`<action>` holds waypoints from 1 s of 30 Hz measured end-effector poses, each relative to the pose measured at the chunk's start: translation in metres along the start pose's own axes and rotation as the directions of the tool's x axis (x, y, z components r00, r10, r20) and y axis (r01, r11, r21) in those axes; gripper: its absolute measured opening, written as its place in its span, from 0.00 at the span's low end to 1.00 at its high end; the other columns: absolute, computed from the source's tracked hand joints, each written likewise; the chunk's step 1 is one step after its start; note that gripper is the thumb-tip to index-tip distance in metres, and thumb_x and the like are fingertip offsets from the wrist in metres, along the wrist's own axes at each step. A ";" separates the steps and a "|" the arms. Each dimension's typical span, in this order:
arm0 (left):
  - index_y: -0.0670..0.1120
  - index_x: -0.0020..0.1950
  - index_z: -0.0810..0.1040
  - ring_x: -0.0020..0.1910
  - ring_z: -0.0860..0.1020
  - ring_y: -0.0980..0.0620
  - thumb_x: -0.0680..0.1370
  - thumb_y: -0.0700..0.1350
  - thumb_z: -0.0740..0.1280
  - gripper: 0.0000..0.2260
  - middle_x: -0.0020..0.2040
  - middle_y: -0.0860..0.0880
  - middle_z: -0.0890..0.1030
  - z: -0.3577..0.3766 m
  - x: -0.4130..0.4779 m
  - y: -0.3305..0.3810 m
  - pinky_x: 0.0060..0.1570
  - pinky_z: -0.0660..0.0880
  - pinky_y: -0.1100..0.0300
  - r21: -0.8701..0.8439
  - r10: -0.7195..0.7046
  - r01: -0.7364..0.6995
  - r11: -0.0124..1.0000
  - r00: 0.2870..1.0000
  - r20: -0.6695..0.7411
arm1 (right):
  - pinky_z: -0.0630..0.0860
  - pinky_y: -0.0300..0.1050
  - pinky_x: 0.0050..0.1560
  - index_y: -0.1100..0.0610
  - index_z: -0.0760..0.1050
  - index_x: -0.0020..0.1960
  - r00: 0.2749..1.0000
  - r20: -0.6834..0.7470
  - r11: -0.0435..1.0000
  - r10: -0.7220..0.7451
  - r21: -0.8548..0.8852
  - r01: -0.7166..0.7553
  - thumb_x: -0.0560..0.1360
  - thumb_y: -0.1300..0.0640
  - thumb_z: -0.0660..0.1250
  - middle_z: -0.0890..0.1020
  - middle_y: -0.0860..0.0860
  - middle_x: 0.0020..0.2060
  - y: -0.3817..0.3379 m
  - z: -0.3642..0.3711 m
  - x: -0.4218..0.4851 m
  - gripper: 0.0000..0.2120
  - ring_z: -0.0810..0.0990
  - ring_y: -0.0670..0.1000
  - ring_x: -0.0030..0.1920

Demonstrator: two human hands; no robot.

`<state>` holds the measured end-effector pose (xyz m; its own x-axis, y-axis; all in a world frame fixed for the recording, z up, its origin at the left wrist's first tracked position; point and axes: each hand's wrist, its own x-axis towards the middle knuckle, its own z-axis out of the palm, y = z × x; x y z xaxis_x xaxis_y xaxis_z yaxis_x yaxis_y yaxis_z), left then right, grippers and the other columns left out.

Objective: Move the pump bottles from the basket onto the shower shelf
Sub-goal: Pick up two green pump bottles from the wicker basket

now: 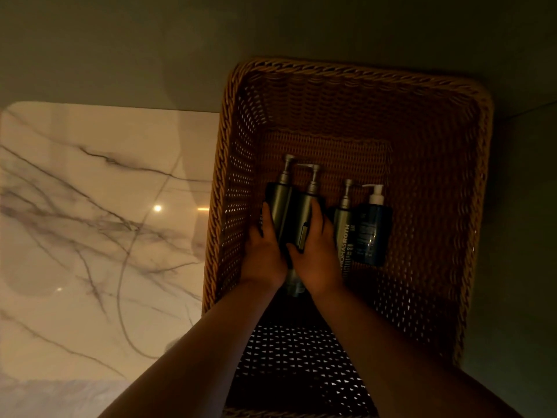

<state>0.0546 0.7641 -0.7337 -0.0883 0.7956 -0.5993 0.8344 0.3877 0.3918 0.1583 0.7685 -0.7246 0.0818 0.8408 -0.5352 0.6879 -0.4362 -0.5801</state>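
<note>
A brown wicker basket (355,76) holds several pump bottles lying on its floor, pumps pointing away from me. Both hands are inside it. My left hand (263,254) grips a grey-green pump bottle (278,206) at the far left. Beside it, my right hand (316,254) grips a second grey-green pump bottle (306,212). To their right lie a third grey bottle with printed lettering (343,233) and a blue bottle with a white pump (370,233), both untouched. No shower shelf is in view.
A glossy white marble floor (90,221) with dark veins spreads to the left of the basket. A dim grey-green surface (271,25) lies behind and to the right of the basket. The scene is dark.
</note>
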 end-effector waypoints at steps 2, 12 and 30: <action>0.48 0.74 0.32 0.74 0.51 0.41 0.78 0.51 0.62 0.40 0.75 0.38 0.49 0.001 -0.002 -0.002 0.73 0.47 0.49 0.026 -0.028 0.028 0.999 0.999 -0.019 | 0.74 0.50 0.58 0.41 0.36 0.75 0.999 0.038 1.000 0.014 -0.003 -0.014 0.73 0.55 0.70 0.64 0.58 0.69 0.000 0.000 0.002 0.48 0.71 0.55 0.65; 0.44 0.75 0.34 0.74 0.52 0.39 0.75 0.58 0.65 0.46 0.75 0.36 0.50 0.005 0.000 -0.007 0.71 0.48 0.48 0.038 -0.133 0.131 0.991 0.990 0.042 | 0.64 0.32 0.26 0.37 0.29 0.72 0.987 0.131 0.994 0.096 0.043 -0.102 0.72 0.56 0.70 0.66 0.61 0.67 0.001 0.002 0.016 0.52 0.70 0.39 0.33; 0.57 0.76 0.40 0.66 0.69 0.44 0.68 0.44 0.74 0.50 0.72 0.43 0.62 -0.059 -0.058 0.013 0.62 0.71 0.44 -0.439 0.067 0.005 0.899 0.987 0.149 | 0.70 0.52 0.65 0.52 0.56 0.73 0.979 0.203 0.924 -0.026 0.378 -0.054 0.63 0.69 0.75 0.73 0.48 0.61 -0.021 -0.074 -0.031 0.45 0.73 0.47 0.61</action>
<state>0.0381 0.7500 -0.6525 0.0500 0.7419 -0.6687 0.5106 0.5564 0.6555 0.1942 0.7752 -0.6504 -0.0842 0.7690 -0.6337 0.3592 -0.5698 -0.7392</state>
